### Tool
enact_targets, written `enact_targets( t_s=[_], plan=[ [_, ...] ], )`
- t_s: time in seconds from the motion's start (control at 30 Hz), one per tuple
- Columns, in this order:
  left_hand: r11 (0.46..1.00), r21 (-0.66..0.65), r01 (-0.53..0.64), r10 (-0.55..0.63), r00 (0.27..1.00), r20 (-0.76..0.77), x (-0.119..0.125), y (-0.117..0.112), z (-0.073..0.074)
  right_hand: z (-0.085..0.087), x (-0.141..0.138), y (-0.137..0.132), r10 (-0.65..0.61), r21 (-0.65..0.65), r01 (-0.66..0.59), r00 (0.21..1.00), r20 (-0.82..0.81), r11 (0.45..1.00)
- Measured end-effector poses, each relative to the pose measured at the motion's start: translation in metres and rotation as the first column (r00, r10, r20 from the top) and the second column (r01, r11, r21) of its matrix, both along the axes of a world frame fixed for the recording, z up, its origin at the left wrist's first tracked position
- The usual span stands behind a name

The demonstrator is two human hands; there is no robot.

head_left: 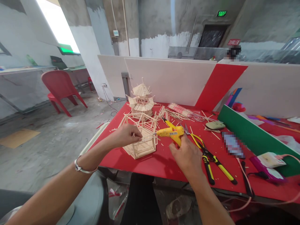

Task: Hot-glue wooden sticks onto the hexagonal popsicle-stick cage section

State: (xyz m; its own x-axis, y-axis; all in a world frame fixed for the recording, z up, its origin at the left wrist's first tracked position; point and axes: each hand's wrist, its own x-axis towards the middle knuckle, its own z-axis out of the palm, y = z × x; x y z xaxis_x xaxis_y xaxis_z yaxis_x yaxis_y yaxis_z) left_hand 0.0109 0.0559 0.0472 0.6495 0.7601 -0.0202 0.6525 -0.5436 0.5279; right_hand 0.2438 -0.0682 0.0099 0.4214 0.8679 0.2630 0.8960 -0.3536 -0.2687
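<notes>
My right hand is closed round the handle of a yellow hot glue gun, its nozzle pointing left. Just left of the nozzle, my left hand pinches a thin wooden stick at the near side of a many-sided stick frame. This frame has an open top and a floor of sticks laid side by side. Behind it stands a small pagoda model of the same sticks, with tiered roofs.
Right of the glue gun lie yellow-handled pliers and black-and-yellow cutters. Loose sticks and a bagged bundle lie behind. A green board and purple power strip with cables occupy the right side. White panels edge the back.
</notes>
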Motion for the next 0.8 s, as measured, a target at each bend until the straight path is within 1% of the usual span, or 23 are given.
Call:
enact_targets(
  t_s=[0.33,0.57,0.7,0.8],
  plan=[
    [1.0,-0.004,-0.012,0.012,1.0,-0.027,0.0011,-0.002,0.0029,0.0023,-0.0005,-0.003,-0.011,-0.008,0.011,1.0,0.0,1.0],
    [1.0,-0.002,-0.001,0.001,1.0,-0.009,-0.0006,-0.0002,0.0003,0.0017,-0.001,-0.0043,-0.011,0.003,0.011,1.0,-0.019,1.0],
    [1.0,-0.005,0.003,-0.003,1.0,0.002,-0.0007,0.0,-0.0004,0.0005,0.0004,-0.0051,-0.003,0.028,0.004,0.999,-0.046,1.0],
    [1.0,-0.008,-0.005,0.005,1.0,-0.002,-0.0004,0.0002,-0.0002,-0.0033,0.0037,-0.0059,0.025,0.06,-0.021,0.997,-0.074,0.998]
  ],
)
